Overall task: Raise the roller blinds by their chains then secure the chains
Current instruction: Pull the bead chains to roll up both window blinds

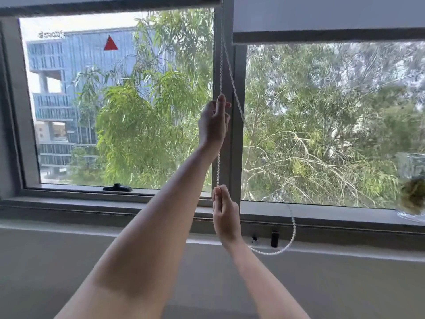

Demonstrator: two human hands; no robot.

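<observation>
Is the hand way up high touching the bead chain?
Touching. In the head view, the left hand has its fingers closed around the bead chain, which runs up from its fingertips toward the blind.

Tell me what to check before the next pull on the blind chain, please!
1. Upper grip: the left hand pinches the chain high up. Ok.
2. Lower grip: the right hand holds the same strand lower down. Ok.
3. Strand between the hands is straight, not tangled. Ok.
4. Loose loop hangs free below the sill, near the black clip but not hooked on it. Ok for pulling; not ok for securing yet.
5. Right blind is partly up, its bottom bar level. Ok, more to raise.
6. Left blind is near the top of the window. Whether it is fully raised: cannot tell.
</observation>
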